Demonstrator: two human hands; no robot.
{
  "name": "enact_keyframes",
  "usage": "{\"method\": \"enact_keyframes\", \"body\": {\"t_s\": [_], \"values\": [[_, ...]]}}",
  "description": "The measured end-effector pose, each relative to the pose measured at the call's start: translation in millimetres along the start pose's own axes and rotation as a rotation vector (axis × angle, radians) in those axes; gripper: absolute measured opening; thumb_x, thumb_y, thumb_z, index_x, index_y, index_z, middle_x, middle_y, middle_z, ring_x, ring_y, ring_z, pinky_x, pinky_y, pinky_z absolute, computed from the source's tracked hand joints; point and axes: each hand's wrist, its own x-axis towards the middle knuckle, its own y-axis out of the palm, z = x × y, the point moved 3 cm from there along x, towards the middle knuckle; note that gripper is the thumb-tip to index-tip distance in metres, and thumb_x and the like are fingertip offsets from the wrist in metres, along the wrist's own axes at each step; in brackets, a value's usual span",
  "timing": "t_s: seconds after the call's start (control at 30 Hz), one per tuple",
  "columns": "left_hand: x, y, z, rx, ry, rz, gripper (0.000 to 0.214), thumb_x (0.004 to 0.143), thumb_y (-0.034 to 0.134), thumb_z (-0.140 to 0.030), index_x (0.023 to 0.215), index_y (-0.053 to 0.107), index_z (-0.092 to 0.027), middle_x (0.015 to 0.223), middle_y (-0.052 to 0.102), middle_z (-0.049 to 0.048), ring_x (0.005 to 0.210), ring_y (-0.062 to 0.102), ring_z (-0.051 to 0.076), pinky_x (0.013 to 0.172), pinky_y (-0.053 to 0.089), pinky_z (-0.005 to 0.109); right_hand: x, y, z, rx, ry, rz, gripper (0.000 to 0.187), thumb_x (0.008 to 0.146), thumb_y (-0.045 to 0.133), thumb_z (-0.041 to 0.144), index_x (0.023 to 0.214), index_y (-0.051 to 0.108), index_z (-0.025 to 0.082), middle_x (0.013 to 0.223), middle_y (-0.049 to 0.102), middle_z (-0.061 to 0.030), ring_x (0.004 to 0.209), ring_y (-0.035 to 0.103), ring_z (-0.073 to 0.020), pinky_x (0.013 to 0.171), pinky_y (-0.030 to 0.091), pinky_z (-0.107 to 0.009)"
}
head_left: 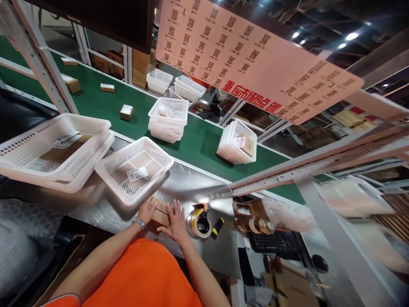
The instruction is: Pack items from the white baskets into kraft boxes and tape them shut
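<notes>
A small brown cardboard box (159,207) lies on the metal bench in front of me, its top seam showing. My left hand (146,212), with a metal watch at the wrist, grips its left end with fingers bent. At the right end, my right hand (175,222) holds the box with spread fingers and the thumb toward me. Just right of that hand is a tape dispenser (200,221) with a yellow and black body. A yellow and black cutter or marker (217,227) lies beside it. Beyond the box stands a white basket (137,149) containing a labelled packet.
Stacked white baskets (73,172) stand at the left. Beyond the bench runs a green conveyor (200,145) carrying small boxes and basket stacks. A pink code board (255,64) hangs overhead. A slanting metal post and a keyboard (275,242) are on the right.
</notes>
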Motion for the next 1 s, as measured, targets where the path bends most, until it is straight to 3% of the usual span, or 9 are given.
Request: {"method": "enact_keyframes", "body": {"t_s": [0.07, 0.2, 0.37, 0.47, 0.53, 0.67, 0.77, 0.87, 1.0], "values": [[1.3, -0.4, -0.3, -0.001, -0.008, -0.006, 0.055, 0.109, 0.056, -0.038, 0.156, 0.066, -0.011, 0.160, 0.074, 0.0224, 0.150, 0.072, 0.036, 0.134, 0.053, 0.054, 6.1, 3.8, 4.9, -0.092, -0.050, 0.050, 0.103, 0.086, 0.087, 0.079, 0.173, 0.057, 0.032, 0.181, 0.049, -0.0235, 0.168, 0.040, -0.0517, 0.141, 0.016, -0.077], [2.5, -0.1, 1.1, -0.006, -0.016, -0.012, 0.051, 0.109, 0.057, -0.038, 0.152, 0.069, -0.013, 0.159, 0.076, 0.0211, 0.149, 0.072, 0.036, 0.134, 0.054, 0.054, 13.4, 9.3, -2.1, -0.167, -0.086, 0.010, 0.086, 0.093, 0.083, 0.078, 0.168, 0.065, 0.039, 0.166, 0.062, -0.0177, 0.148, 0.055, -0.0419, 0.130, 0.038, -0.062], [4.2, 1.1, 5.2, -0.062, -0.021, -0.025, 0.062, 0.096, 0.078, -0.044, 0.148, 0.072, -0.011, 0.148, 0.082, 0.0213, 0.133, 0.081, 0.039, 0.122, 0.063, 0.052, 15.6, 20.0, -11.8, -0.211, -0.219, -0.200, 0.083, 0.087, 0.086, 0.082, 0.157, 0.074, 0.038, 0.150, 0.069, -0.0160, 0.128, 0.062, -0.0377, 0.111, 0.049, -0.056], [5.4, 2.1, 6.5, -0.083, -0.018, -0.051, 0.057, 0.095, 0.079, -0.044, 0.142, 0.076, -0.013, 0.146, 0.083, 0.0213, 0.133, 0.081, 0.040, 0.123, 0.063, 0.054, 9.4, 21.9, -20.4, -0.169, -0.306, -0.308, 0.075, 0.099, 0.074, 0.077, 0.161, 0.070, 0.035, 0.151, 0.069, -0.0161, 0.129, 0.065, -0.0363, 0.110, 0.054, -0.055], [6.2, 3.1, 6.8, -0.079, -0.018, -0.052, 0.052, 0.095, 0.078, -0.043, 0.139, 0.078, -0.016, 0.143, 0.085, 0.0194, 0.134, 0.081, 0.040, 0.124, 0.062, 0.055, -2.1, 16.0, -38.1, -0.104, -0.229, -0.399, 0.070, 0.110, 0.058, 0.068, 0.168, 0.061, 0.029, 0.157, 0.067, -0.0186, 0.137, 0.065, -0.0363, 0.114, 0.056, -0.055], [8.8, 4.5, 5.3, -0.088, -0.025, -0.048, 0.050, 0.094, 0.077, -0.042, 0.138, 0.080, -0.017, 0.142, 0.085, 0.0189, 0.136, 0.081, 0.039, 0.126, 0.061, 0.053, -42.4, -9.1, -98.2, -0.099, 0.250, -0.731, 0.089, 0.111, 0.043, 0.072, 0.171, 0.050, 0.007, 0.152, 0.068, -0.0346, 0.140, 0.066, -0.0473, 0.116, 0.055, -0.066], [12.5, 7.5, -0.3, -0.100, -0.002, -0.008, 0.051, 0.094, 0.078, -0.044, 0.137, 0.082, -0.016, 0.146, 0.084, 0.0194, 0.139, 0.079, 0.039, 0.129, 0.059, 0.052, -58.3, -18.8, -130.5, -0.091, 0.424, -0.691, 0.113, 0.099, 0.049, 0.082, 0.162, 0.053, -0.012, 0.122, 0.076, -0.0426, 0.120, 0.075, -0.0562, 0.104, 0.060, -0.071], [15.8, 12.4, -9.0, -0.098, 0.042, 0.062, 0.048, 0.091, 0.080, -0.043, 0.132, 0.085, -0.018, 0.145, 0.085, 0.0170, 0.141, 0.078, 0.039, 0.130, 0.057, 0.053, -50.4, -23.8, -138.7, 0.053, 0.400, -0.571, 0.108, 0.086, 0.063, 0.076, 0.149, 0.066, -0.012, 0.088, 0.080, -0.0313, 0.086, 0.079, -0.0516, 0.086, 0.063, -0.069], [16.8, 17.4, -19.2, -0.090, 0.090, 0.126, 0.046, 0.091, 0.076, -0.047, 0.124, 0.087, -0.017, 0.141, 0.086, 0.0183, 0.138, 0.079, 0.042, 0.128, 0.057, 0.052, -35.0, -47.7, -134.0, 0.377, 0.371, -0.598, 0.086, 0.077, 0.071, 0.065, 0.141, 0.078, 0.009, 0.074, 0.077, -0.0102, 0.062, 0.073, -0.0353, 0.074, 0.064, -0.057]]}}
